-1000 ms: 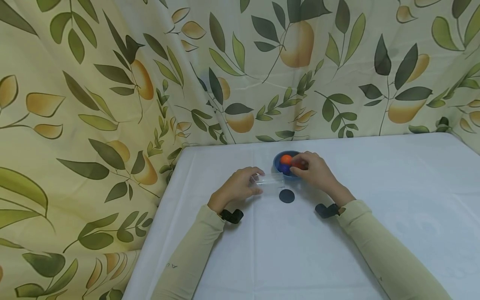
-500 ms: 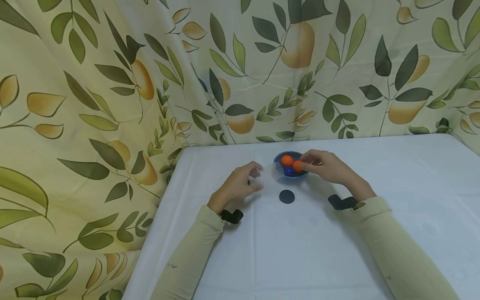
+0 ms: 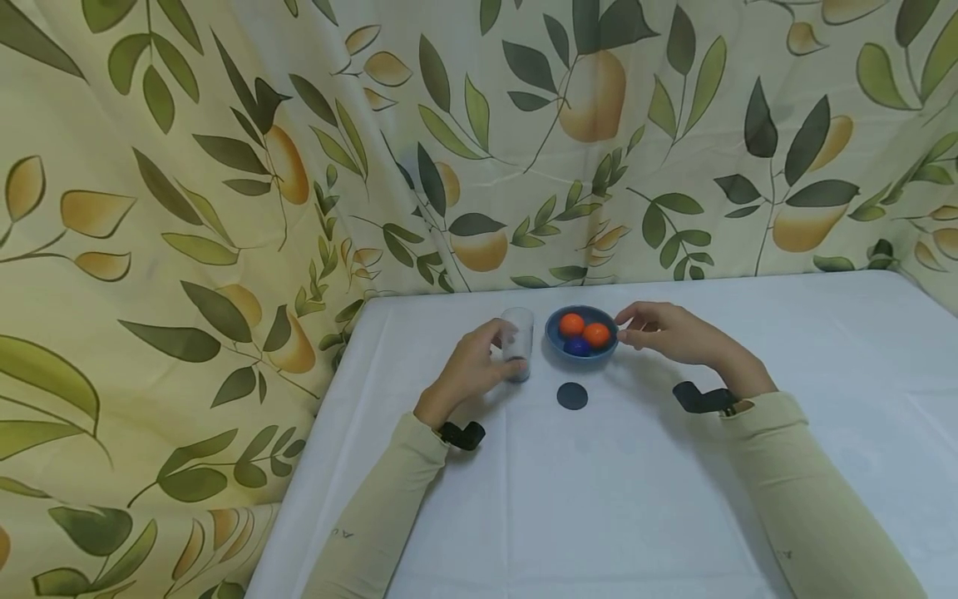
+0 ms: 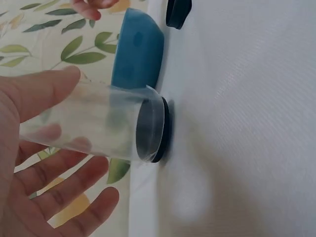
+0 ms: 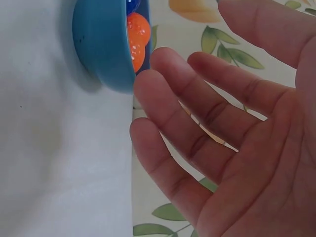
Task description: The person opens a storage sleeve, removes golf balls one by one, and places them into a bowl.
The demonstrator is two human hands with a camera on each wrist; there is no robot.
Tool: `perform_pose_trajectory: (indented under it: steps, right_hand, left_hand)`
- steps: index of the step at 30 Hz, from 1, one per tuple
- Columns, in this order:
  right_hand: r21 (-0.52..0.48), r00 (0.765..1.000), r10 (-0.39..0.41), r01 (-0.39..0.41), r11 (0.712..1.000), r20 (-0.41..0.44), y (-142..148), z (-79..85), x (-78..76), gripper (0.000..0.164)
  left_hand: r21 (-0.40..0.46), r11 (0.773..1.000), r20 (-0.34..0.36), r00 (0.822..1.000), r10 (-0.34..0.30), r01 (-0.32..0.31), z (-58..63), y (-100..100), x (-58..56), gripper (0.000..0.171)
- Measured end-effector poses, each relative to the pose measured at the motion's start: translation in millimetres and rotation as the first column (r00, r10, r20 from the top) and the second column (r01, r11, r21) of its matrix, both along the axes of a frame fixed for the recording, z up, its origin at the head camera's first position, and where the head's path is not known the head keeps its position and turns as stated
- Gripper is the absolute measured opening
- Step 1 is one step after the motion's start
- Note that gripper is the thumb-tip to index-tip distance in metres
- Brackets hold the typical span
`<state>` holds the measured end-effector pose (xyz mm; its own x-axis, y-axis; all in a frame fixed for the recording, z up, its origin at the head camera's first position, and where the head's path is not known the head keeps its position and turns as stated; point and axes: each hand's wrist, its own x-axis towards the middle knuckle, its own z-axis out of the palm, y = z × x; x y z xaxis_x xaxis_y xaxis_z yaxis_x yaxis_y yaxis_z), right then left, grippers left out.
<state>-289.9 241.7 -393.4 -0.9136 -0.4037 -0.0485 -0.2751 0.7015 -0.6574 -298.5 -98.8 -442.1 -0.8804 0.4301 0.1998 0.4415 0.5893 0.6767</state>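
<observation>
My left hand [image 3: 471, 363] grips a clear plastic tube [image 3: 518, 333] between thumb and fingers. The tube stands upright on the table, and its lower end has a dark cap [image 4: 153, 131]. No ball shows inside it. Just right of the tube is a small blue bowl [image 4: 138, 52] with two orange balls [image 3: 596, 335] and a dark blue ball [image 3: 577, 346] in it. My right hand [image 5: 212, 133] is beside the bowl's right rim, fingers loosely extended and nothing in them. A black round disc [image 3: 572, 396] lies flat in front of the bowl.
A white cloth [image 3: 599, 516] covers the table. Behind it and along the left side hangs a curtain [image 3: 299, 208] printed with leaves and fruit. Each wrist carries a black device, such as the right one [image 3: 702, 398].
The tube has swung from lying tilted toward the bowl to standing upright in my left hand. My right hand has left an orange ball in the bowl and moved right.
</observation>
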Motion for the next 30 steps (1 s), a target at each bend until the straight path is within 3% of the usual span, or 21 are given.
perform_pose_trajectory:
  steps: [7, 22, 30]
  right_hand:
    - [-0.004, 1.0, 0.007, -0.007, 1.0, 0.017, 0.5, -1.5, -2.0, 0.04]
    - [-0.003, 0.999, 0.014, -0.014, 1.0, 0.037, 1.4, -4.2, -4.7, 0.041]
    - [-0.006, 0.999, 0.016, -0.016, 1.0, 0.038, 3.0, -1.8, -2.6, 0.042]
  left_hand:
    - [0.026, 0.999, 0.059, 0.998, 0.038, -0.04, -2.6, -1.7, -2.2, 0.055]
    - [-0.074, 0.997, 0.104, 0.994, 0.035, -0.028, -12.3, -12.8, -10.4, 0.049]
    - [-0.212, 0.977, 0.121, 0.992, 0.034, -0.007, -6.6, -25.8, -13.7, 0.05]
